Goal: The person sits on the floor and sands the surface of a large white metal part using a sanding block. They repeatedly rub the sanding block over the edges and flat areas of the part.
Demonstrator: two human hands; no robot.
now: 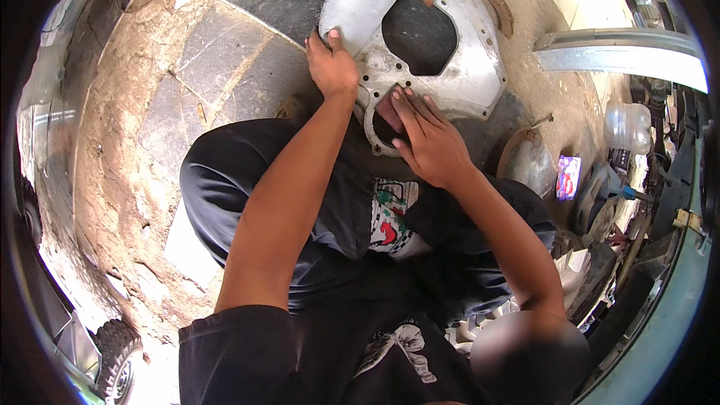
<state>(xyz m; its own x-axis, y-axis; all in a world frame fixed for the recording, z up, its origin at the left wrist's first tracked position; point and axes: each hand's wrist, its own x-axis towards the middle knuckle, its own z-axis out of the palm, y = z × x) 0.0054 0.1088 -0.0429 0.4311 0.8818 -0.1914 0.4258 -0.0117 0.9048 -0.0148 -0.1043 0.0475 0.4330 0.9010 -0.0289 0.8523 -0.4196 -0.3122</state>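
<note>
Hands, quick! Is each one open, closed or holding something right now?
Left hand: holding the metal plate by its edge.
Right hand: holding a reddish-brown pad against the plate, fingers nearly straight.

We see strong light bleaching the ground (150, 255) at left, glare on the rail (622, 60), soft sheen on the plate (367, 0), fisheye bending and darkness outward, and a blurred patch (530, 358) lower right.

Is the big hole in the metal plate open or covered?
Open: dark ground shows through the metal plate there, with left hand and right hand both clear.
</note>
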